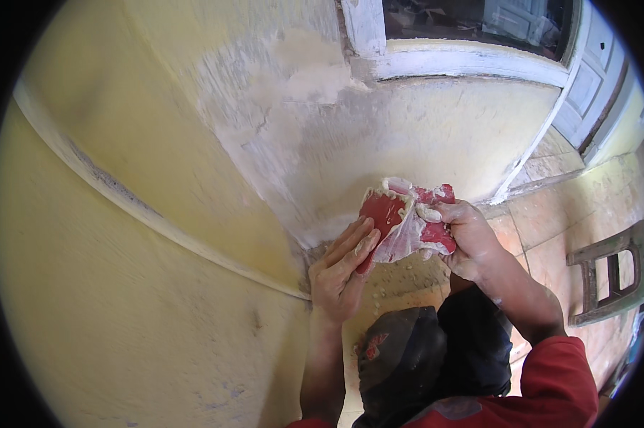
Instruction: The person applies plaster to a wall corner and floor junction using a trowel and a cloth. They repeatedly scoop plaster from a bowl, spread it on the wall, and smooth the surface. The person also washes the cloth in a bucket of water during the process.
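Two red plastic putty spreaders meet in front of me, thickly smeared with white putty. My left hand grips the left one from below and the side, its fingers lying along the red face. The other putty spreader is in my right hand, with the thumb pressed on its putty-coated top. White paste covers parts of my right fingers and wrist. Where the two spreaders touch, putty hides their edges.
A yellow wall with a raised moulding runs along my left. Ahead, a patched wall with pale filler meets it below a white window frame. A worn chair-like frame stands on the tiled floor at right. Crumbs litter the corner.
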Tool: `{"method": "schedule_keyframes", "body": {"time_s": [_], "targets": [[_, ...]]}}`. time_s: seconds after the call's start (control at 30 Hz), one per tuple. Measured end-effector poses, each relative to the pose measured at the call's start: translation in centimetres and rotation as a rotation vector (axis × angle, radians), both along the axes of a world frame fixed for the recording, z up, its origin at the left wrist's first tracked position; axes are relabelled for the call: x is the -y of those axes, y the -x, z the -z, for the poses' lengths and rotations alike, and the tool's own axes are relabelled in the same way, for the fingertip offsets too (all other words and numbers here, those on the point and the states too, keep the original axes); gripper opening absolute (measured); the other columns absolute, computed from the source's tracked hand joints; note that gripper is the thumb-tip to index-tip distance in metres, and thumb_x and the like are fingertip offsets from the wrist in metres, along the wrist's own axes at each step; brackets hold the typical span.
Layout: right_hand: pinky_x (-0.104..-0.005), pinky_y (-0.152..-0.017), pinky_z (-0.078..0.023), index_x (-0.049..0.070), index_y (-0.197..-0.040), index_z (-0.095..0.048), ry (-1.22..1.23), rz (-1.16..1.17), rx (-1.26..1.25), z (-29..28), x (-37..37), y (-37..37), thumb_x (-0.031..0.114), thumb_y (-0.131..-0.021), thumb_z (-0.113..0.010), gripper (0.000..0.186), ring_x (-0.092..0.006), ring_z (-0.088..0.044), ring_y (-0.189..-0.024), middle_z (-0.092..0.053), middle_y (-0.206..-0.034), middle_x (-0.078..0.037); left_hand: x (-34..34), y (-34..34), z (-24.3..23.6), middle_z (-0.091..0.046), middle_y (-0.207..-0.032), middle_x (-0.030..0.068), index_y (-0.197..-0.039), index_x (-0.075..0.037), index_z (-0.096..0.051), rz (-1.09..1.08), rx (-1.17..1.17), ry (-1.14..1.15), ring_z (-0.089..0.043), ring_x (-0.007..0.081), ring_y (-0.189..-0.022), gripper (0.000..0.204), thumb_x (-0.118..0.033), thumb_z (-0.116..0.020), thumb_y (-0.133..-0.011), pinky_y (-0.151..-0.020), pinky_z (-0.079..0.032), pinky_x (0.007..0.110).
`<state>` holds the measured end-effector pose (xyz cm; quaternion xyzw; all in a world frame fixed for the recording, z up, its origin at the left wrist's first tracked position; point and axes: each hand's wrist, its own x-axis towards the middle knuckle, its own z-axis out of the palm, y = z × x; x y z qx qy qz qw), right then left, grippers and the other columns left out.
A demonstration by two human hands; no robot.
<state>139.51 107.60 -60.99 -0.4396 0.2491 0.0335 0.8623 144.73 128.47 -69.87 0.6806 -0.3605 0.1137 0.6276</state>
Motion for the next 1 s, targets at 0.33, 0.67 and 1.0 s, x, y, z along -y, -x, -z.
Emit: {"method": "schedule_keyframes", "body": {"time_s": [0.33, 0.67, 1.0], "targets": [[-0.0328, -0.056, -0.055, 0.0, -0.118, -0.066, -0.024, 0.076, 0.287, -1.4, -0.2, 0.1, 0.012, -0.098, -0.063, 0.024, -0.0185, -0.071, -0.075, -0.072, -0.093, -0.007, -2.4, 0.4, 2.2, -0.066, -0.132, 0.0202, -0.134, 0.008, -0.061, -0.236, -0.289, 0.231, -0.063, 0.025, -0.122, 0.037, 0.0, -0.059, -0.098, -0.103, -0.048, 0.035], [-0.0403, -0.084, -0.052, -0.001, -0.131, -0.06, 1.28, 0.551, 0.593, -4.3, -8.5, -6.9, 0.006, -0.098, -0.059, 0.034, -0.0271, -0.064, -0.098, -0.065, -0.112, -0.018, -1.9, 3.3, 6.0, -0.063, -0.132, 0.0229, -0.136, 0.017, -0.054, -0.335, -0.588, 0.509, -0.061, 0.0242, -0.119, 0.04, -0.001, -0.057, -0.101, -0.103, -0.047, 0.033], [-0.0436, -0.09, -0.057, -0.013, -0.138, -0.052, 2.02, 0.935, 0.306, -3.8, -15.0, -18.3, 0.008, -0.081, -0.064, 0.062, -0.0459, -0.058, -0.116, -0.046, -0.139, -0.033, -5.5, 5.4, 8.7, -0.068, -0.118, 0.0112, -0.139, 0.01, -0.055, -0.433, -0.607, 0.45, -0.063, 0.0149, -0.1, 0.039, -0.005, -0.056, -0.102, -0.085, -0.048, 0.028]]}}
